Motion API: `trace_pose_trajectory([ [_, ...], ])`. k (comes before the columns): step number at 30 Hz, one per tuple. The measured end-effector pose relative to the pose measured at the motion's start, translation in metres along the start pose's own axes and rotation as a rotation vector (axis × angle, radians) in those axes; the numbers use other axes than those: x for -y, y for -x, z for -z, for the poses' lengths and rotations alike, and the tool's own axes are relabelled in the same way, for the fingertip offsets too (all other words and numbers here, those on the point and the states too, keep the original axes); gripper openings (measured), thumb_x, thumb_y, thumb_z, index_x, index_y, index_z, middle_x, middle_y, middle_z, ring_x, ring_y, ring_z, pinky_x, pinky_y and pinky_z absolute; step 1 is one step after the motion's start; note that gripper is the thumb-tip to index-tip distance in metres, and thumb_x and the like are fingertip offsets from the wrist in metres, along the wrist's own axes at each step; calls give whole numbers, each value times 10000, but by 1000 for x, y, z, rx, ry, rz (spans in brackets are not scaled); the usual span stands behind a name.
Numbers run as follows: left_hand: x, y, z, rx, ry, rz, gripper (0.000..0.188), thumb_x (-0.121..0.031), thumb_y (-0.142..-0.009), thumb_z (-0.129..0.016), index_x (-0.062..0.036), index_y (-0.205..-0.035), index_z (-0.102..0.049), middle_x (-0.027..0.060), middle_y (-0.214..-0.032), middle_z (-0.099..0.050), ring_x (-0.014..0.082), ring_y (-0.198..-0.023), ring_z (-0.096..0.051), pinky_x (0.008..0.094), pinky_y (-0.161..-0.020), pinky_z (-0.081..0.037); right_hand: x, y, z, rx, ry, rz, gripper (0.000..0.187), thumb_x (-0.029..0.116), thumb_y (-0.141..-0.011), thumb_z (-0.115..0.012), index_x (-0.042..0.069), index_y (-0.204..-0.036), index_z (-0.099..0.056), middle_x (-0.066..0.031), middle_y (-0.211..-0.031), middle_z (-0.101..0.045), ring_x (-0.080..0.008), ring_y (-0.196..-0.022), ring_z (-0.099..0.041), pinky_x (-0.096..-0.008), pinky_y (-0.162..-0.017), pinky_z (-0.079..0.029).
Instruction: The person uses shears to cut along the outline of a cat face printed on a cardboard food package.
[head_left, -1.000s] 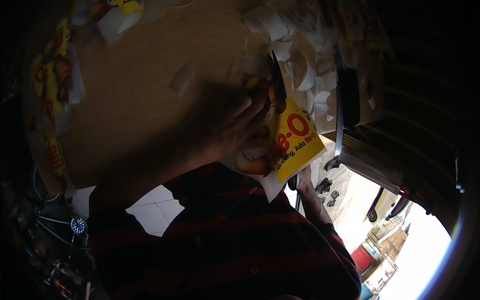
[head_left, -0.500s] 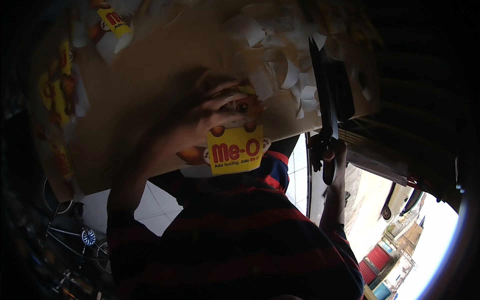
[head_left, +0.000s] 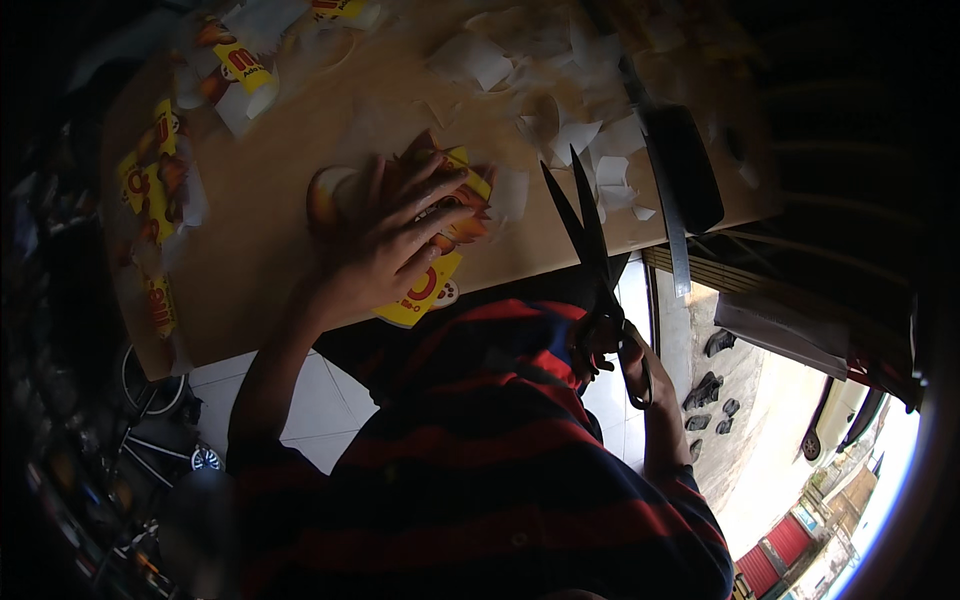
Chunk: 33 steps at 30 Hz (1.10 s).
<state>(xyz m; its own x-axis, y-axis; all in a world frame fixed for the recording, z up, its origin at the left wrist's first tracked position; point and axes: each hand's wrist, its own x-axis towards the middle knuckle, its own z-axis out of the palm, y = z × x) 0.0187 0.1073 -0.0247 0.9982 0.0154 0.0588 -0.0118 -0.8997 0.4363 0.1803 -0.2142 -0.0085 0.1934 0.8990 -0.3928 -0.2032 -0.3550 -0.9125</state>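
My left hand (head_left: 395,235) lies over a printed cardboard cutout (head_left: 418,298), yellow and orange with a cartoon animal and red lettering. Its fingers are spread across the print and hide much of it. The cutout sits askew near the table's front edge. In my right hand (head_left: 627,352) is a pair of large dark scissors (head_left: 588,225), gripped by the handles just off that edge. The blades point away from me, slightly parted, with nothing between them.
White paper scraps (head_left: 612,178) litter the right side of the brown table (head_left: 270,220). Beside them lies a long dark-handled blade (head_left: 685,165). More yellow printed cutouts (head_left: 150,190) line the left edge. A bicycle (head_left: 150,430) stands at lower left.
The cutout has turned and tilted under my left hand. My right hand has moved left, bringing the scissors closer to it and away from the long blade.
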Motion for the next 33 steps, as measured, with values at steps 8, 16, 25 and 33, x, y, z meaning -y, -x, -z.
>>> trace_pose_trajectory([
  [8,-15,-12,-16,-211,181,139,583,-371,-832,-728,-119,-1320,-531,78,-1317,-467,286,-1268,-432,562,-1134,-235,-10,27,-20,-7,237,-73,926,882,-779,-395,-5,-923,-615,-99,-605,-546,-284,-553,-598,-386,-549,-453],
  [16,-9,-20,-10,-240,55,90,672,-391,-824,-731,-125,-1393,-494,70,-1339,-473,287,-1203,-447,478,-1049,-312,-11,35,-17,78,309,-86,871,844,-772,-485,6,-968,-621,-124,-626,-546,-327,-568,-587,-398,-543,-443],
  [25,-2,-16,-11,-241,79,161,670,-328,-834,-740,-85,-1404,-488,94,-1409,-468,317,-1259,-454,435,-1057,-390,-5,29,-3,-205,289,-57,894,846,-777,-484,-32,-890,-609,-118,-635,-607,-262,-583,-654,-349,-550,-477],
  [33,-6,-18,-4,-248,16,154,728,-393,-799,-764,-106,-1411,-492,62,-1409,-486,293,-1229,-467,450,-1062,-339,-13,30,-20,41,415,-49,787,753,-808,-574,-30,-877,-597,-157,-620,-580,-363,-578,-599,-385,-545,-457],
])
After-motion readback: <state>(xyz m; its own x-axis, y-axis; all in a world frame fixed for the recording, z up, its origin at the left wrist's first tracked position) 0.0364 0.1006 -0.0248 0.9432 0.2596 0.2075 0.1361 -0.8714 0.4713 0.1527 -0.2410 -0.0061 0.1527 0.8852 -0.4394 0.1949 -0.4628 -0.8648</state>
